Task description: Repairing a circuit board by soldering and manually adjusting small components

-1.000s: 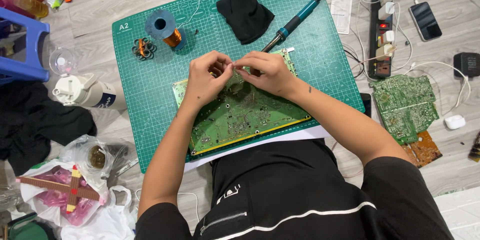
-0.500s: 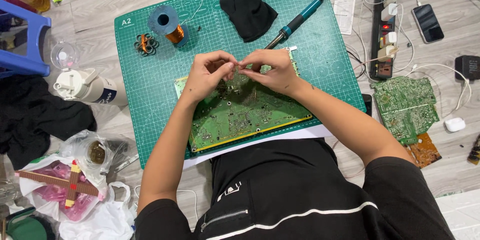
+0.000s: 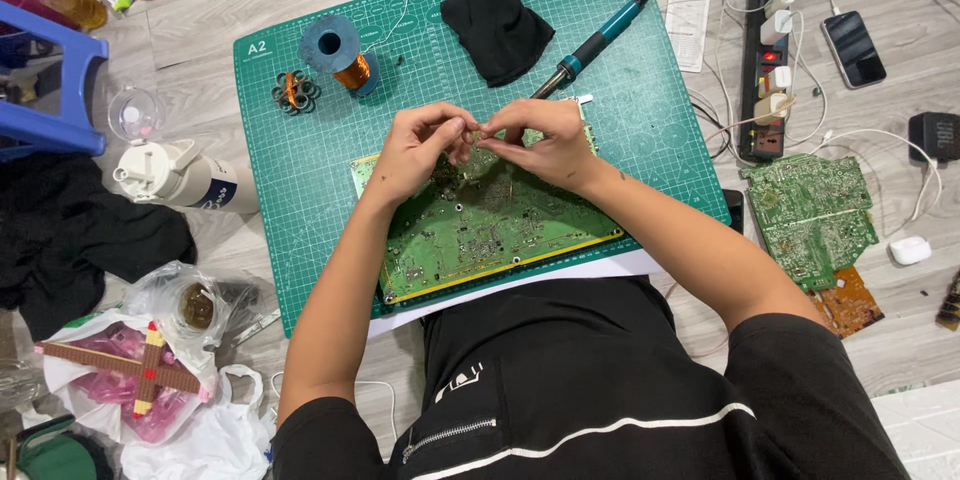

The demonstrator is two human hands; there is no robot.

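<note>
both forearms angle in from five and seven o'clock; left hand point(image 3: 420, 148) and right hand point(image 3: 545, 143) meet fingertip to fingertip, fingers pinched.

1 view only, from a camera on the person's head; it looks almost straight down over the black-shirted chest and both forearms onto the floor; the green mat point(image 3: 300, 230) fills the middle, near enough to show its grid lines; the left hand point(image 3: 420, 145) and right hand point(image 3: 545, 145) sit near frame centre; the stool point(image 3: 50, 90) is cut by the left edge, the power strip point(image 3: 768, 60) lies upper right.
</note>
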